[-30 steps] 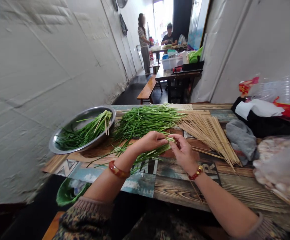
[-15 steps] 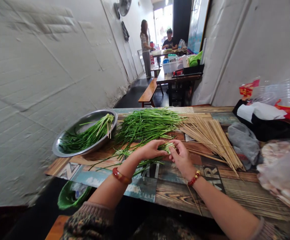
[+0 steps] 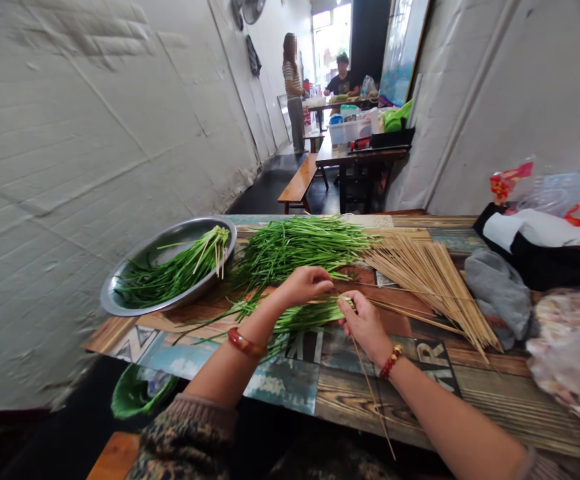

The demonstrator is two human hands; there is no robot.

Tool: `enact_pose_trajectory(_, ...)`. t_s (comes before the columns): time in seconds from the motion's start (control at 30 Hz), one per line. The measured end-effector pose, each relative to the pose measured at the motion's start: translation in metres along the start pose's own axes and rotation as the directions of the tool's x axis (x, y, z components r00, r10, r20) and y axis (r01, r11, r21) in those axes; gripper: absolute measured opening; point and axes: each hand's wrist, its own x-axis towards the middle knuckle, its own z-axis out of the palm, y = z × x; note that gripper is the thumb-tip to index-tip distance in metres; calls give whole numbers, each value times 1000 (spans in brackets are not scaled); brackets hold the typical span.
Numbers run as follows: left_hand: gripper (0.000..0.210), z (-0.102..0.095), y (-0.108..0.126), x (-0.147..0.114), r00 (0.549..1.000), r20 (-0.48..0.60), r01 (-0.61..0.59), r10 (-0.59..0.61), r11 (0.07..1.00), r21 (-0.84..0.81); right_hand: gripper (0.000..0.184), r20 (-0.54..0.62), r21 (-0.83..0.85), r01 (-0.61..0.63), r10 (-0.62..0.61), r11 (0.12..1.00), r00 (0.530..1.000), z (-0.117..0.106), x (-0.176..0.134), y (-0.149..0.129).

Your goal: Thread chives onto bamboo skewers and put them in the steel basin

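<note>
My right hand grips the pale cut ends of a small bunch of garlic chives, whose green leaves trail left over the table. A thin bamboo skewer slants down from beneath this hand past the table's front edge. Just above the bunch is my left hand, its fingers drawn together; what they hold, if anything, cannot be made out. Behind my hands lies a large pile of loose chives. To its right spreads a heap of bamboo skewers.
A metal basin at the left holds chives threaded on skewers. At right are a grey plastic bag and a clear bag of garlic. A green-lined bin stands below the table. Two people are at a far table, beyond a bench.
My left hand has come off the chive bunch and lifted slightly up and left. My right hand still grips the stem ends, with more of the bunch showing. The view has shifted a little.
</note>
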Motion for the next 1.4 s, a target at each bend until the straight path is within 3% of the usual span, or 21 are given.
enact_pose_trajectory(0.1, 22, -10, -5, 24, 955, -294, 51, 35, 959, 279, 35, -6, -8, -15, 15, 1000, 1000, 1, 3, 1)
enact_pose_trajectory(0.17, 28, -14, -8, 40, 930, -347, 52, 121, 892, 450, 34, 8, -6, -13, 13, 1000, 1000, 1, 4, 3)
enact_pose_trajectory(0.27, 43, -19, -14, 57, 934, -303, 44, 189, 781, 623, 31, 26, 7, 3, -3, 1000, 1000, 0, 5, 5)
enact_pose_trajectory(0.43, 47, -28, -30, 67, 961, -265, 148, 85, 652, 744, 28, 19, -25, 11, -11, 1000, 1000, 0, 5, 5)
enact_pose_trajectory(0.57, 22, -31, -32, 54, 978, -197, 124, 72, 555, 822, 28, 12, -27, 5, -5, 1000, 1000, 0, 5, 3)
enact_pose_trajectory(0.7, 22, -20, -30, 25, 982, -182, 128, 60, 499, 857, 29, 12, -40, -2, 3, 999, 1000, 0, 4, 1)
enact_pose_trajectory(0.87, 23, -5, -33, -8, 976, -208, 212, -66, 511, 833, 31, 12, -72, 1, 0, 997, 1000, -2, 2, 1)
enact_pose_trajectory(1.03, 48, -7, -35, -26, 978, -198, 197, -69, 621, 759, 34, 13, -55, -29, 30, 998, 999, -2, 2, 3)
enact_pose_trajectory(1.1, 46, -11, -34, -30, 969, -243, 214, -51, 670, 711, 35, 17, -52, -43, 44, 998, 999, -2, 2, 3)
enact_pose_trajectory(1.27, 27, -23, -28, -23, 902, -431, 286, -3, 752, 593, 37, 34, -57, -31, 33, 998, 999, -3, 0, 3)
enact_pose_trajectory(1.4, 27, -34, -27, 2, 883, -467, 280, 31, 765, 580, 38, 42, -61, -13, 15, 998, 999, -3, -1, 2)
